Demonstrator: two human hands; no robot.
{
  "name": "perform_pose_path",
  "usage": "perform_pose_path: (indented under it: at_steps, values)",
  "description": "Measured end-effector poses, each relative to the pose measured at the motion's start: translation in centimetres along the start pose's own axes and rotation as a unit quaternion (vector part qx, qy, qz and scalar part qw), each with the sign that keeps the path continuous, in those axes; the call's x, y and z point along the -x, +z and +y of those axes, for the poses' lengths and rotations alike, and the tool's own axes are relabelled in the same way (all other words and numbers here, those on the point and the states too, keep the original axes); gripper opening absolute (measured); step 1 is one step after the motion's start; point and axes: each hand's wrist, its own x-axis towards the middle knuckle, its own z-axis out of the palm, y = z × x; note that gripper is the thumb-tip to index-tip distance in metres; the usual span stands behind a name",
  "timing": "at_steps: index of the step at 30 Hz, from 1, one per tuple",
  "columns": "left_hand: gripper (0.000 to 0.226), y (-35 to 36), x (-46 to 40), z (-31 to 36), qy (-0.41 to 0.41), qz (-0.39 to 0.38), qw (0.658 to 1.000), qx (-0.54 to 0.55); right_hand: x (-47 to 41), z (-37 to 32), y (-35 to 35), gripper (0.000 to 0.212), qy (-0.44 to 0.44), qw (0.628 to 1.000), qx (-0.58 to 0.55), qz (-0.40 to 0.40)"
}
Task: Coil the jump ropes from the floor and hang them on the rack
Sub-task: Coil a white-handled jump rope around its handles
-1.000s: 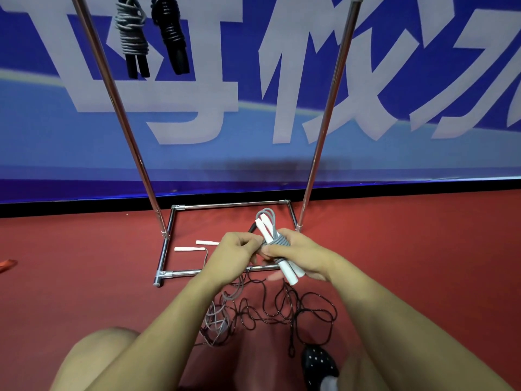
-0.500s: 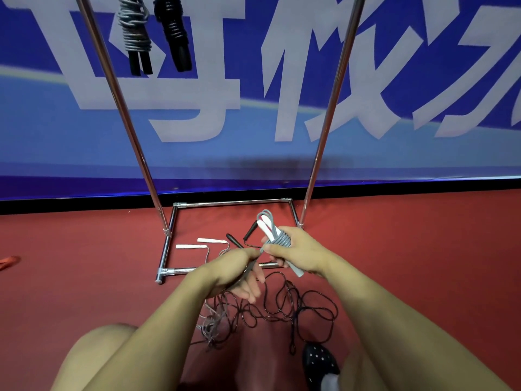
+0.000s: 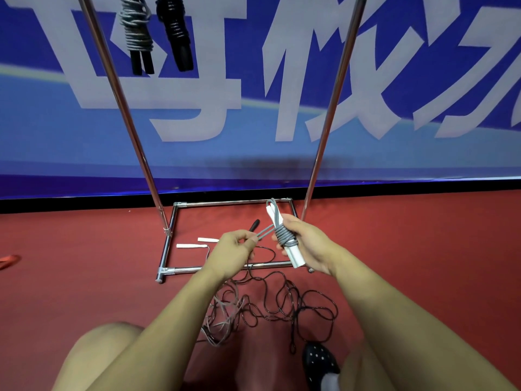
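Crouched in front of the rack (image 3: 169,270), whose chrome base frame lies on the red floor (image 3: 423,263). Right hand (image 3: 306,244) curls around a grey jump rope (image 3: 283,235) already bundled against its two white handles; the bundle is held tilted above the rack's base, handles pointing down toward the near bar, probably so the wraps stay tight while the end is finished off. Left hand (image 3: 235,248) pinches the free grey loop just beside the bundle, drawn taut between the hands; judged to be the last turn or tuck before hanging. Two finished coils hang high on the rack near its left upright: a grey-wrapped coil (image 3: 136,32) with black handles and, beside it, a black coil (image 3: 176,29). Their hooks or the top bar are out of view. Hanging them together leaves the bar's right side for the rest, seemingly. Not yet coiled: a loose black rope (image 3: 282,300) sprawls on the floor in front of the rack's near bar, one black handle (image 3: 253,225) lying inside the base frame, and a pale rope (image 3: 222,314) tangles with it, its white handles (image 3: 194,245) lying across the frame's left side. Risk: the two floor ropes overlap, so lifting one may drag the other. A dark dotted shoe (image 3: 318,362) sits nearest the camera, well short of the rack.
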Motion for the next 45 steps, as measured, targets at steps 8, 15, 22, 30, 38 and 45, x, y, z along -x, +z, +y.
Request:
perform_pose_path:
  at_steps: [8,15,22,30,38,45]
  values:
    - [0.025,0.0,-0.1,0.2,0.066,0.036,0.986,-0.149,-0.5,0.5,0.0,0.029,-0.016,0.997,0.066,0.035]
    - [0.030,0.1,0.4,0.6,0.080,0.018,0.985,-0.149,-0.2,0.9,-0.4,0.040,-0.028,0.979,0.199,0.018]
    - [0.041,0.2,0.9,1.1,0.104,-0.015,0.990,-0.090,0.6,0.6,0.2,0.040,-0.015,0.987,0.159,0.013]
    - [0.044,-0.1,0.6,0.7,0.073,-0.038,0.994,-0.066,0.9,0.5,0.6,0.041,-0.019,0.985,0.157,-0.068]
    - [0.056,-0.6,1.2,1.0,-0.101,-0.152,0.983,-0.018,0.8,0.1,0.7,0.042,-0.012,0.989,0.147,-0.035]
    - [0.051,-0.3,1.0,1.0,-0.033,-0.121,0.991,0.043,0.6,-0.2,-0.2,0.026,-0.036,0.996,0.083,-0.016]
